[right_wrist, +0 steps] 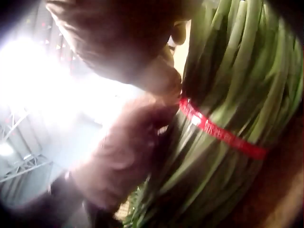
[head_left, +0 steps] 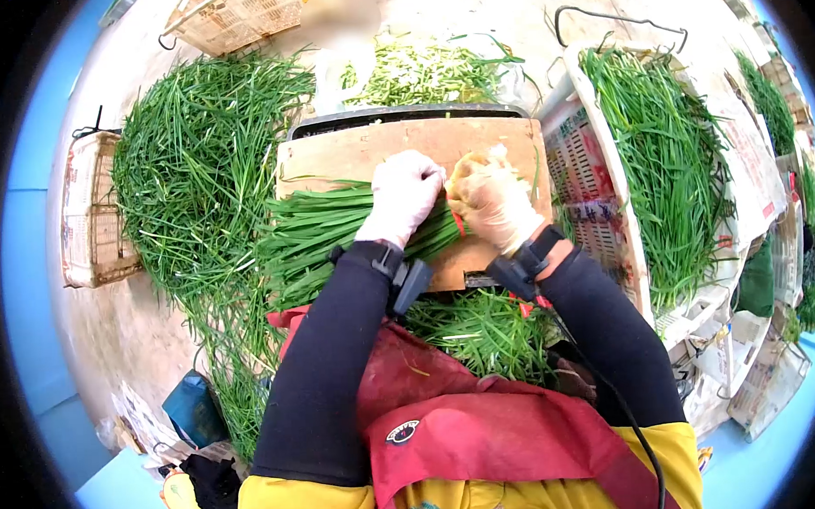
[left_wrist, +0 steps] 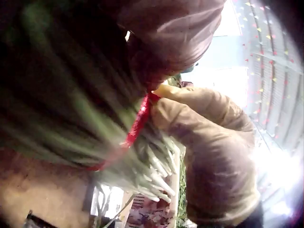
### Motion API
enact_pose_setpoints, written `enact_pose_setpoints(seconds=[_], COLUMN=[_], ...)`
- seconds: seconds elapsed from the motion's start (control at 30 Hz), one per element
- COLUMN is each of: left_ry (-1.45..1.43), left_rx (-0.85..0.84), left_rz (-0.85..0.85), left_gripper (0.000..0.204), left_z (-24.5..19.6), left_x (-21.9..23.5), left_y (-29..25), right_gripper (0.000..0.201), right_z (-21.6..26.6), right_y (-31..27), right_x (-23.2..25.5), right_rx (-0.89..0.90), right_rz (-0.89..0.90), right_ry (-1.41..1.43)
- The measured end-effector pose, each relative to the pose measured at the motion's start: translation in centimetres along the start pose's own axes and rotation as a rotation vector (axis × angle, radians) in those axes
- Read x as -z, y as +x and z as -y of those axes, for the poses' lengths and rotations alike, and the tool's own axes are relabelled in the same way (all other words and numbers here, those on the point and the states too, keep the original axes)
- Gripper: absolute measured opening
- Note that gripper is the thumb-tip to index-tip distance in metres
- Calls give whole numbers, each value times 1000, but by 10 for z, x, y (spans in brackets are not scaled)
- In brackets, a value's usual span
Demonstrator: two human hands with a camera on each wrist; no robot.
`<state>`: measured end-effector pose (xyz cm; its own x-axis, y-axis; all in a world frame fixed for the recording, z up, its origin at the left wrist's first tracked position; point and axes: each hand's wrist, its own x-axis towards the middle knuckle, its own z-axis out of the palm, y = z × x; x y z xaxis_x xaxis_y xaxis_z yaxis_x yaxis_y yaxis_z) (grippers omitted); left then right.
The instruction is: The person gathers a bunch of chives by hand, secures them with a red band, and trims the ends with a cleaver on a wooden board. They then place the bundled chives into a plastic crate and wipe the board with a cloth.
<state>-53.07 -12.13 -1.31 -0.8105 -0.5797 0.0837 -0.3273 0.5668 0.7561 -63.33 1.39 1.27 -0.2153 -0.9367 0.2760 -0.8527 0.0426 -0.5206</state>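
Note:
A bundle of garlic chives (head_left: 321, 231) lies across a wooden board (head_left: 413, 147), leaves to the left and pale stem ends to the right. A red printed tie band (right_wrist: 223, 135) circles the stems. My gloved right hand (head_left: 491, 202) pinches the band where its ends meet, thumb and fingertip showing in the left wrist view. Close against it, my gloved left hand (head_left: 398, 196) has its fingers curled at the same spot, pinching the band on top of the bundle. The left fingertips are partly hidden.
Loose chives form a large heap (head_left: 207, 163) at left. A white crate (head_left: 636, 246) of chives stands right of the board. Pale trimmings (head_left: 428, 70) lie behind it, and more chives (head_left: 482, 333) lie below its near edge. A basket (head_left: 238, 18) stands at the back.

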Motion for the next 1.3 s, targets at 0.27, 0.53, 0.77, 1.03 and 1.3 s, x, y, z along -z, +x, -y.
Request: enact_pose_setpoints(seconds=[0.27,0.53,0.77,1.03,1.3], left_ry=[-245,138,555,636,636], left_rx=[69,-231,-256,-188,-189], left_rz=[242,557,442,506,486], left_gripper=[32,105,121,121,123], left_z=[-5,-10,-35,-30,-30], left_x=[-13,23,18,35,33], left_y=[13,-20,-34,-46,-49], right_gripper=[11,34,36,29,23], right_z=[23,20,-21,-16,-23], right_y=[-27,-88,-153,-101,-79], right_x=[-36,-17,15,6,-29], right_rx=[-185,-376,-690,-540,-667], right_rz=[-242,-233,-312,-188,-246], right_ry=[-268,212,-68,-28,388])
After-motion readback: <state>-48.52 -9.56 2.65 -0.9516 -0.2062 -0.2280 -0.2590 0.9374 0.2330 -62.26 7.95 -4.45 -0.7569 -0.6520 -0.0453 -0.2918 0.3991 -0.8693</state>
